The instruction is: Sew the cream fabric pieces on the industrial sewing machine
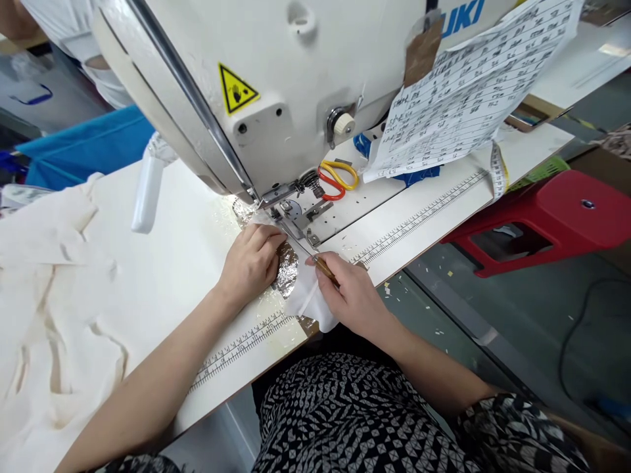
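A white sewing machine (305,85) stands on the table, its presser foot over a small piece of white fabric (311,299). My left hand (254,259) rests beside the needle area, fingers curled down onto the fabric's upper edge. In my right hand (348,289) is a thin pointed tool with a wooden handle (326,269); its metal tip reaches toward the presser foot. The fabric hangs below the tool, over the table's front edge. Red and yellow scissors (338,180) lie behind the needle area.
White fabric pieces (44,315) cover the table's left side. A handwritten sheet (473,92) hangs at the machine's right. Ruler markings (419,213) run along the front edge, near a tape measure (498,172). A red stool (557,210) stands right. Another person (73,33) is at upper left.
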Demonstrator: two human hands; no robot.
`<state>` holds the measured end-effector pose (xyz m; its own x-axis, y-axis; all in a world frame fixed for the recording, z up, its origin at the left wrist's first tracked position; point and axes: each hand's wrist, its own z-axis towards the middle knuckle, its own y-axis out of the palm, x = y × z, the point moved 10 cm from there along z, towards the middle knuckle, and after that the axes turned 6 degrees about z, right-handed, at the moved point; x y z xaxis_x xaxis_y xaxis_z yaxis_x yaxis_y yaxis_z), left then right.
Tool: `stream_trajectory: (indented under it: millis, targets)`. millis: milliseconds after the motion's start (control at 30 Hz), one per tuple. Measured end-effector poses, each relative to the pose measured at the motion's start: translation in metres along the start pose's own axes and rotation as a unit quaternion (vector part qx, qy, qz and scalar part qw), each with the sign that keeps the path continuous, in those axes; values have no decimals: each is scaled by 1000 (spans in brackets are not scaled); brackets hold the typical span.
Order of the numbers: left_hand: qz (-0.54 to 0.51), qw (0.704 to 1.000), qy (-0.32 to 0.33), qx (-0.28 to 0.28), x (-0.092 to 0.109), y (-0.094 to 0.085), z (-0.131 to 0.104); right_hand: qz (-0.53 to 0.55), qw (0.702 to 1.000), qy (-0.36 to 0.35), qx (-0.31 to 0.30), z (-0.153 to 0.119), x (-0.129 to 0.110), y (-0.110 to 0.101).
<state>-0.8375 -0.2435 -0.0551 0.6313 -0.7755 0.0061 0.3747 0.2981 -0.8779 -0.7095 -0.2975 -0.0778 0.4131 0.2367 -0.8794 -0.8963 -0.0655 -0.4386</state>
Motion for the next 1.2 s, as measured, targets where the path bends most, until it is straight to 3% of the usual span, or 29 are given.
stream_trajectory:
  millis: [267,433,600,767,867,967,1067,1200]
  targets:
    - [64,998,-8,-20,-4,8,2,-57,998,-6,2,8,0,6]
    - [87,995,-19,-35,-5,11,3,-101,993,-54,-9,7,-9,12]
    - [71,997,-35,-19,-5,9,3,-88,987,-137,-12,7,-38,16]
    - [83,993,-62,-59,-15,17,13,-52,976,-212,-6,3,-75,23]
    - [79,989,-103,-65,-27,18,17,-55,970,-235,-2,-7,-82,26]
    - [10,988,-152,-13,-40,11,14,-90,977,-192,9,-14,-65,22]
    - [-88,975,-200,31,-52,7,6,-153,986,-67,3,-9,-31,13]
    - [-170,950,-259,45,-64,9,-1,-238,969,51,-33,7,-1,5]
